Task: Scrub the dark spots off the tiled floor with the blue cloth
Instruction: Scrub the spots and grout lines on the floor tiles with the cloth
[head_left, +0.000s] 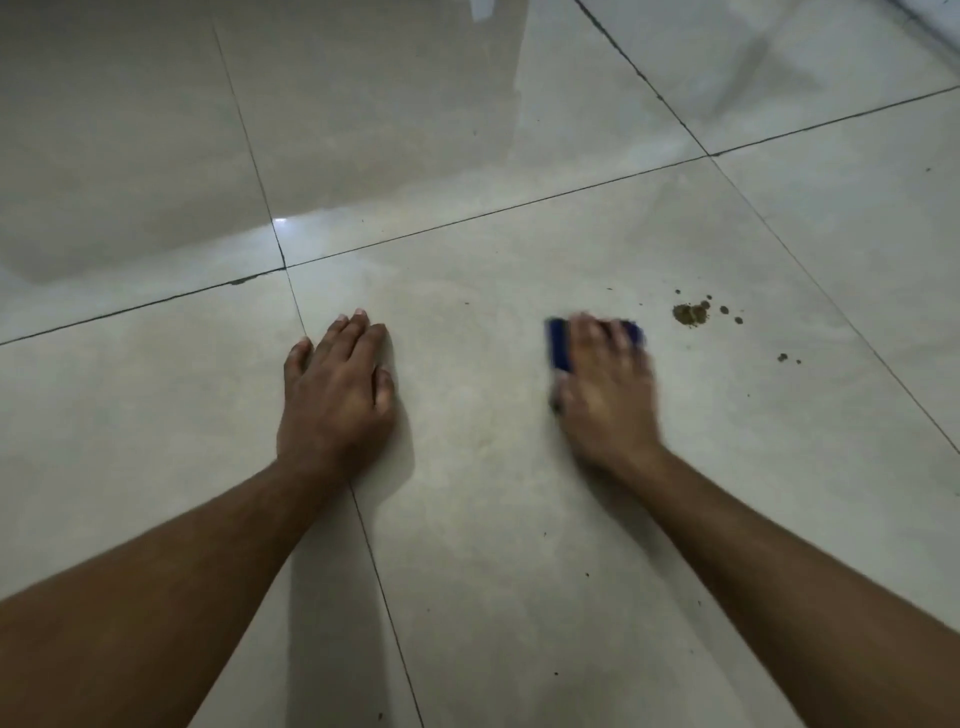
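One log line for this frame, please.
left hand flat on floor | right hand on cloth, blurred | spots right of cloth, unscrubbed

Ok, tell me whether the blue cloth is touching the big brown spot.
Apart. The head view shows bare tile between the blue cloth, under the right hand, and the big brown spot.
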